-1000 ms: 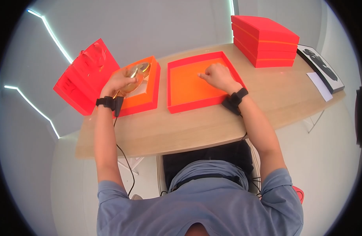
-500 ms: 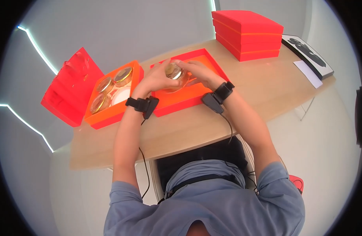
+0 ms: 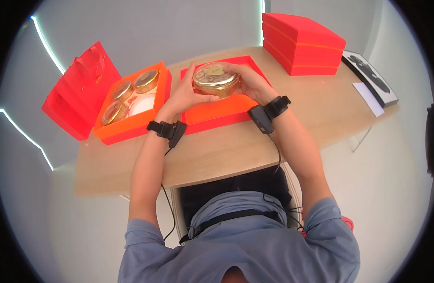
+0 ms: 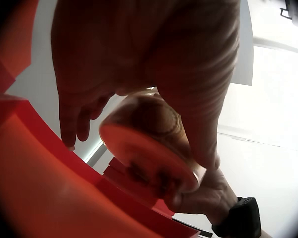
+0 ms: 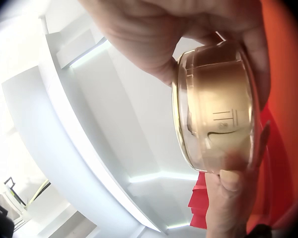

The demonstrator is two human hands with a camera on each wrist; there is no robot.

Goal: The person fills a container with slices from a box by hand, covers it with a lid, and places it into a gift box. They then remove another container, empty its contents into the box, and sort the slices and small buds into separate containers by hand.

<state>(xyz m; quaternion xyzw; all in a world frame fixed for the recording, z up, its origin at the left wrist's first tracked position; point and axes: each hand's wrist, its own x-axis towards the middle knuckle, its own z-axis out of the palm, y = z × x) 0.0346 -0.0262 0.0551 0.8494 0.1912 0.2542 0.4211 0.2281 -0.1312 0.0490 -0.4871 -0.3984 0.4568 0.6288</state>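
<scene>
In the head view, a round, clear jar (image 3: 216, 80) with a gold-rimmed lid is held up over a shallow red box (image 3: 217, 112) with an orange inside. My right hand (image 3: 254, 84) grips the jar from the right, thumb near the lid and fingers round the side. On the other side is my left hand (image 3: 180, 98), its thumb reaching along the jar's lower edge. Its fingers are straight and stand off the jar in the left wrist view. Gold-coloured contents and dark lettering show through the jar (image 5: 221, 114) in the right wrist view.
To the left, an orange-lined red box (image 3: 164, 92) holds several gold-lidded jars (image 3: 146, 80) and a round white spot (image 3: 142, 104). Behind it leans a red gift bag (image 3: 80, 89). Stacked red boxes (image 3: 311, 45) and a framed picture (image 3: 370, 75) occupy the back right.
My left hand has brought the jar from the left box across to the shallow box. My right hand has taken hold of it, and the jar now sits higher with its lid in view.
</scene>
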